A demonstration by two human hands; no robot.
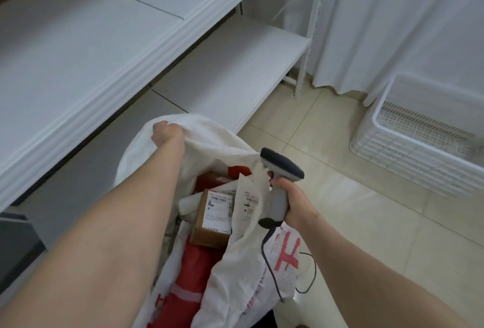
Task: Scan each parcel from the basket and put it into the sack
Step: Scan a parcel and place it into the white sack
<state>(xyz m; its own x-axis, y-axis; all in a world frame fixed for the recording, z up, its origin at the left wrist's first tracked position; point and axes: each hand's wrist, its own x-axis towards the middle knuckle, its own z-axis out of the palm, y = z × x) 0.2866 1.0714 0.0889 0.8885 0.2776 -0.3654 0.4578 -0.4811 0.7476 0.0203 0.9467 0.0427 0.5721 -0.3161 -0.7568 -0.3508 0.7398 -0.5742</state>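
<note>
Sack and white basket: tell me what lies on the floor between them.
In the head view, only bare tiled floor lies between the sack and the white basket; the scanner's black cable loops beside the sack, nearer the camera.

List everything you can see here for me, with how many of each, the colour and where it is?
sack: one, white with red print, bottom centre, mouth held open
parcels: several inside the sack; a brown box with a white label, a white bag, red ones
scanner: one, grey, corded, above the sack's right edge
basket: one, white, on the floor at right; no parcels visible inside
shelves: white, upper left
curtain: white, upper right
floor: beige tiles
left hand: grips the sack's rim
right hand: holds the scanner
</note>
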